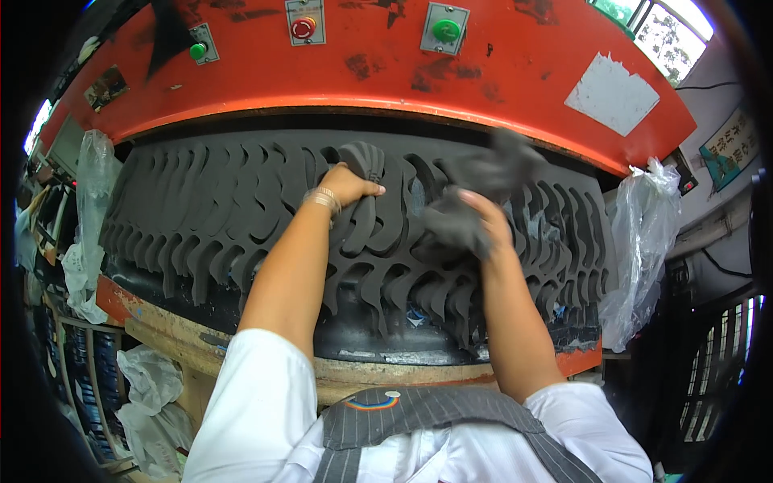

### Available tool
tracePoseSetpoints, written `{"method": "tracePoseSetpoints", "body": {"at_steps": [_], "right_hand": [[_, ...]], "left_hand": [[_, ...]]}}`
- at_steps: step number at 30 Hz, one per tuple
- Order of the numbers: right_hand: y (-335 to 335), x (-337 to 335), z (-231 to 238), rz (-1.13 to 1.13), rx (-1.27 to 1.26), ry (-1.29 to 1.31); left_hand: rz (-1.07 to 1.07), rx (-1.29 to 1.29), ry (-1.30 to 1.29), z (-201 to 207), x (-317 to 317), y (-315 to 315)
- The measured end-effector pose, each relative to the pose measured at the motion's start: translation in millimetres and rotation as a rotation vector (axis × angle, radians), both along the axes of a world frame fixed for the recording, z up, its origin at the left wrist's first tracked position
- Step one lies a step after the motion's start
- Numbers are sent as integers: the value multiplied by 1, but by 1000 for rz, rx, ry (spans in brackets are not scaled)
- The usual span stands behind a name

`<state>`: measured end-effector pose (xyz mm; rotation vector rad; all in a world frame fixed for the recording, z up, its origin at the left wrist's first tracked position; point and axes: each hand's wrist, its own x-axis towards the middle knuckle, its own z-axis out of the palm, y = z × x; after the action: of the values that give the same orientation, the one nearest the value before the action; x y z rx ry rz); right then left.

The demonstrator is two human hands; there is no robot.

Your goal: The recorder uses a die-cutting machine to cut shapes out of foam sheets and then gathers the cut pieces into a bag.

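Observation:
A dark grey foam sheet [241,138] cut into rows of curved, sole-like pieces lies across the black machine bed. My left hand [348,183] is closed around a small stack of curved foam pieces [364,158], near the middle of the sheet. To its right, my right hand [493,224] grips a bunch of grey foam pieces [455,227], smeared by motion; its fingers are partly hidden. More blurred foam [503,165] shows just above that hand, and I cannot tell whether it is part of the same bunch. Gaps open in the sheet between my hands.
Behind the sheet rises an orange-red machine front [370,76] with a red button [303,28] and a green button [445,30]. Clear plastic bags hang at the right [640,241] and left [95,181]. A worn wooden edge [185,346] runs along the front.

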<state>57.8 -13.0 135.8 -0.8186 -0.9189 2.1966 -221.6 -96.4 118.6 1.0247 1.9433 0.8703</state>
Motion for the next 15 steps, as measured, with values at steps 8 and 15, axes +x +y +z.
{"method": "tracePoseSetpoints", "body": {"at_steps": [8,15], "right_hand": [[-29,60,126,132,305,422],[-14,-108,47,367,429,-419]], "left_hand": [[200,780,72,6,50,-93],[243,528,839,0,95,-161]]}}
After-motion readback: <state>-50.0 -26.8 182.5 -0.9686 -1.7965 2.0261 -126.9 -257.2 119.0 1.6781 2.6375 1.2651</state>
